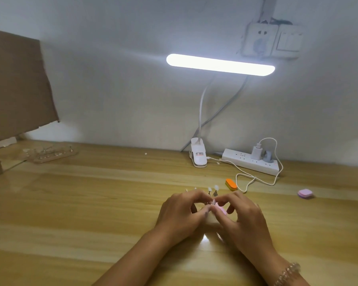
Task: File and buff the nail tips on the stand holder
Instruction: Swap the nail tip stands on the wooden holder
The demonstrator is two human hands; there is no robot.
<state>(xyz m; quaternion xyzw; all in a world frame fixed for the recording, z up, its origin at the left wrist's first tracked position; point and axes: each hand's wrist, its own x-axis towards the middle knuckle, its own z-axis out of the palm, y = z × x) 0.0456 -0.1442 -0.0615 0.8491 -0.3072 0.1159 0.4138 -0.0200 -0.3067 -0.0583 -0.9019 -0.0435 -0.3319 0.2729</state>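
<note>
Hands meet low in the middle of a pale wooden table, fingertips almost touching. The left hand has its fingers curled inward and pinches a small pale nail tip between thumb and forefinger. The right hand curls its fingers round a pink buffing block, holding it against that tip. Motion blur hides exactly where the two touch. A beaded bracelet sits on the right wrist.

Just beyond the fingers stands the stand holder, mostly hidden by the hands. More nail tips rise on their stems above the knuckles in a short row running off to the left.

An orange buffer lies near the stand, to its right, and a second pink block lies well apart, farther right. At the back edge of the table a clip lamp stands on its clamp with its lit bar overhead. Beside it is a white power strip with a charger plugged in, and a white cable loops across the wood in front of it.

Far left, a second clear holder rests near a sheet of brown cardboard leaning against the wall. A wall socket sits above the lamp.
</note>
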